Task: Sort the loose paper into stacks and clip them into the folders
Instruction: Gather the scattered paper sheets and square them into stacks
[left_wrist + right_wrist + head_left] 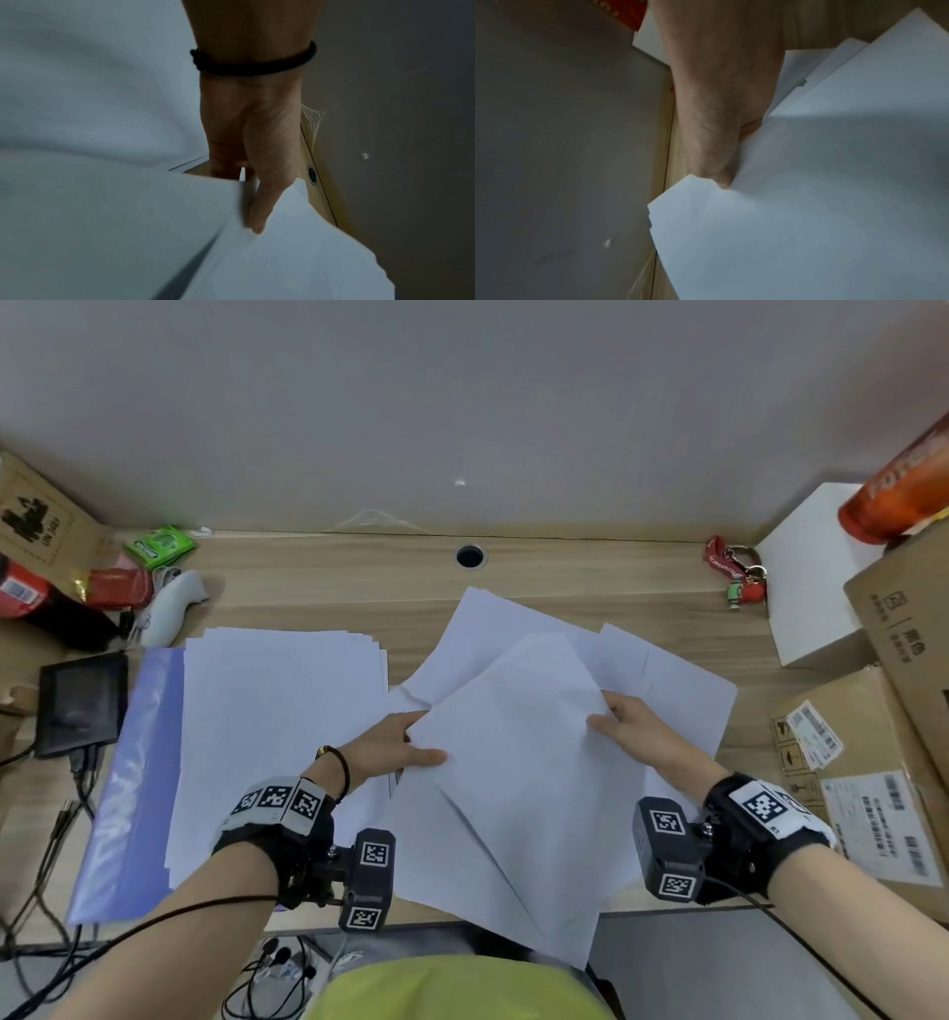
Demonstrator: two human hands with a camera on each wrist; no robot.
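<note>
Near the worktop's left edge, a paper stack (277,737) lies on a blue folder (128,788). Left hand (395,747) and right hand (631,731) pinch 1 loose bundle (518,762) mid-worktop; uneven sheets could slip out.

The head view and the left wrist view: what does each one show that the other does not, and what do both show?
Only the head view shows the right hand pinching the right edge of the lifted sheets, the stack of paper lying on the blue folder, the cardboard boxes and the red keychain.

Only the left wrist view shows the inner side of the left hand, with its thumb on top of the paper.

Both show the left hand holding the sheets, the black bracelet, the wooden desk and its cable hole.
</note>
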